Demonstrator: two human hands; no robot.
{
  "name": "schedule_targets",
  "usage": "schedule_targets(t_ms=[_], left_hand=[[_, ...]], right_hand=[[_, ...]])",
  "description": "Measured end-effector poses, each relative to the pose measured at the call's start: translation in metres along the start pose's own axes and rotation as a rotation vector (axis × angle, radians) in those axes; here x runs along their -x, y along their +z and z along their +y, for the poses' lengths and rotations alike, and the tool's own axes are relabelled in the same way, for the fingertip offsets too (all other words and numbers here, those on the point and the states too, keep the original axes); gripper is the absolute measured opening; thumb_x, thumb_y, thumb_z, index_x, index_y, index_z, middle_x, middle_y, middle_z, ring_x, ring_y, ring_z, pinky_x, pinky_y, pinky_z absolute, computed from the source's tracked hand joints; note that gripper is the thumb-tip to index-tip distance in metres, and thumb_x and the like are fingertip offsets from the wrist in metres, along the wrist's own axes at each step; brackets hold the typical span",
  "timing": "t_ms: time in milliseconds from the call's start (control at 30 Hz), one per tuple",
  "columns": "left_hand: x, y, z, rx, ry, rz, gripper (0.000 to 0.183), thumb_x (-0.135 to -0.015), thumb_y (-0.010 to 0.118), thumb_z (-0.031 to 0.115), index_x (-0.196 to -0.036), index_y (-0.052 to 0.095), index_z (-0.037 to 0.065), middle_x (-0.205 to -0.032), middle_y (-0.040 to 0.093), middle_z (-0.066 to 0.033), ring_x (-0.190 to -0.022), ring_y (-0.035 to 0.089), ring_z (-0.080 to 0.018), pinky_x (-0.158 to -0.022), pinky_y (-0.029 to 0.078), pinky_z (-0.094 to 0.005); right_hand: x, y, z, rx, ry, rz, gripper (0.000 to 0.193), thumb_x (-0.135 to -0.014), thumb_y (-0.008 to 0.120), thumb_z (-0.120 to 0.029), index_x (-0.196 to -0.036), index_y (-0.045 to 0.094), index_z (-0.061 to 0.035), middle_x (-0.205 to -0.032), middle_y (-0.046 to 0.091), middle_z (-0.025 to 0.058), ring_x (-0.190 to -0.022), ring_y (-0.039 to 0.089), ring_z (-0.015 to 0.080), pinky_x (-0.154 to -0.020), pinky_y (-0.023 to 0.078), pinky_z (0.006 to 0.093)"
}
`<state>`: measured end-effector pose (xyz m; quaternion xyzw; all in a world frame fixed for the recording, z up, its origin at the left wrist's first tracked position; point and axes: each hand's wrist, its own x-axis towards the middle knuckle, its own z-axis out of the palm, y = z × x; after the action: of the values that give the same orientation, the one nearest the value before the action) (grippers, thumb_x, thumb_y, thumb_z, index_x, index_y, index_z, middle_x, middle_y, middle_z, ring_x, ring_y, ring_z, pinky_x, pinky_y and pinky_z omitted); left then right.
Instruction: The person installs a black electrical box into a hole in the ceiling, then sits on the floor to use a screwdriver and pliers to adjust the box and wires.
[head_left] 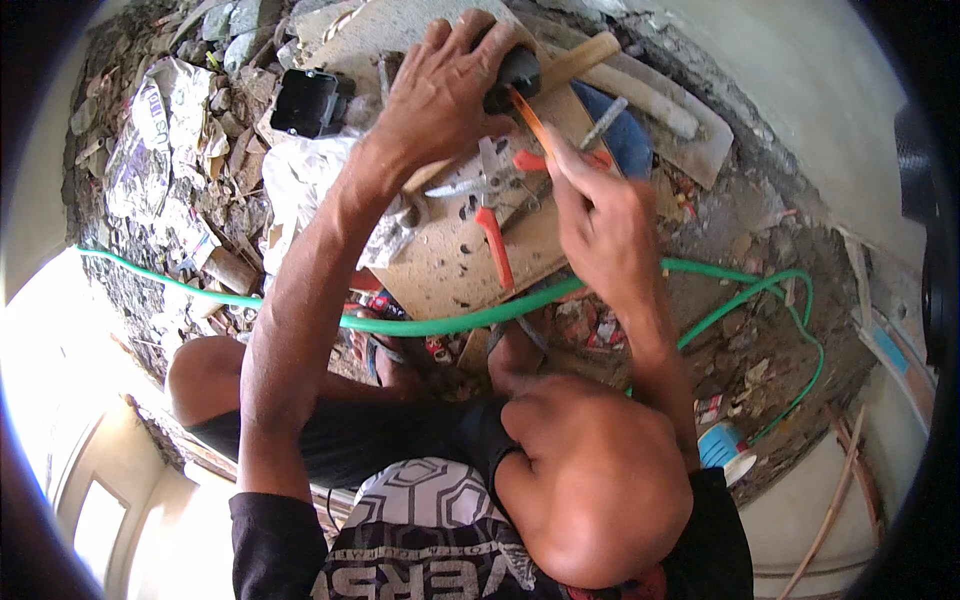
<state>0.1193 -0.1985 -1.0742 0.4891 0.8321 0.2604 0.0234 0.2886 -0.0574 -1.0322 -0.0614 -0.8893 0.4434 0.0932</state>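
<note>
Being worked over the board (450, 270), a dark piece (518, 68) is held in the left hand (445, 95), fingers wide; an orange tool (531, 118) is gripped by the right hand (610, 220). Work appears unfinished; the remainder cannot be judged.

1. On my right, a pale, plain wall (840, 90) curves up from the ground.
2. Around me the floor (745, 375) is bare brown dirt, strewn with rubble and scraps.
3. Grey stones (250, 48) are heaped ahead to my left, beyond crumpled white wrapping (155, 120).
4. Strong white light (45, 350) floods in from my left, washing out detail.
5. Behind it, at lower left, stands a cream panel (130, 470); I can't tell whether it's a door or window.
</note>
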Motion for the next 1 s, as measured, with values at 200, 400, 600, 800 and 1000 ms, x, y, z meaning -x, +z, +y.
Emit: schedule_targets(t_ms=[200,400,600,800,1000], left_hand=[[0.0,0.005,-0.004,0.017,0.014,0.062,0.085,-0.064,0.091,0.024,-0.138,0.051,0.014,-0.134,0.05,-0.0128,-0.12,0.049,-0.0387,-0.105,0.042,-0.0475],[0.0,0.002,0.007,-0.005,-0.078,0.001,0.087,-0.064,0.091,0.025,-0.14,0.05,0.014,-0.134,0.049,-0.0136,-0.12,0.049,-0.0386,-0.107,0.041,-0.048],[0.001,0.006,0.012,-0.024,-0.093,0.034,0.089,-0.062,0.092,0.022,-0.139,0.05,0.012,-0.133,0.049,-0.0137,-0.118,0.05,-0.0377,-0.105,0.042,-0.0479],[0.004,0.003,0.005,0.012,-0.061,0.008,0.086,-0.064,0.092,0.023,-0.138,0.051,0.013,-0.134,0.051,-0.014,-0.12,0.049,-0.0388,-0.107,0.042,-0.0476],[0.003,0.006,0.003,-0.001,-0.087,0.061,0.083,-0.065,0.091,0.024,-0.138,0.052,0.015,-0.133,0.051,-0.0141,-0.12,0.05,-0.0397,-0.107,0.042,-0.0492]], right_hand=[[-0.018,0.0,-0.001,0.059,0.038,-0.062,0.032,-0.098,0.061,-0.004,-0.128,0.067,0.0048,-0.078,0.065,0.0277,-0.063,0.062,0.0198,-0.057,0.05,0.0377],[-0.02,-0.001,-0.005,0.018,0.113,-0.073,0.03,-0.1,0.062,-0.004,-0.128,0.068,0.0048,-0.083,0.07,0.0261,-0.066,0.059,0.0067,-0.057,0.05,0.0327],[-0.002,-0.003,0.009,0.016,-0.009,0.019,0.032,-0.1,0.061,-0.006,-0.13,0.066,0.0038,-0.087,0.069,0.0296,-0.086,0.064,0.0142,-0.06,0.051,0.0352],[-0.012,0.003,0.004,0.003,0.047,-0.047,0.031,-0.099,0.063,-0.005,-0.128,0.067,0.0034,-0.088,0.072,0.0268,-0.072,0.075,0.0234,-0.062,0.052,0.0344],[-0.021,0.004,-0.005,0.016,0.103,-0.049,0.031,-0.099,0.063,-0.005,-0.129,0.067,0.0033,-0.077,0.061,0.0297,-0.058,0.054,0.0121,-0.055,0.047,0.0325]])
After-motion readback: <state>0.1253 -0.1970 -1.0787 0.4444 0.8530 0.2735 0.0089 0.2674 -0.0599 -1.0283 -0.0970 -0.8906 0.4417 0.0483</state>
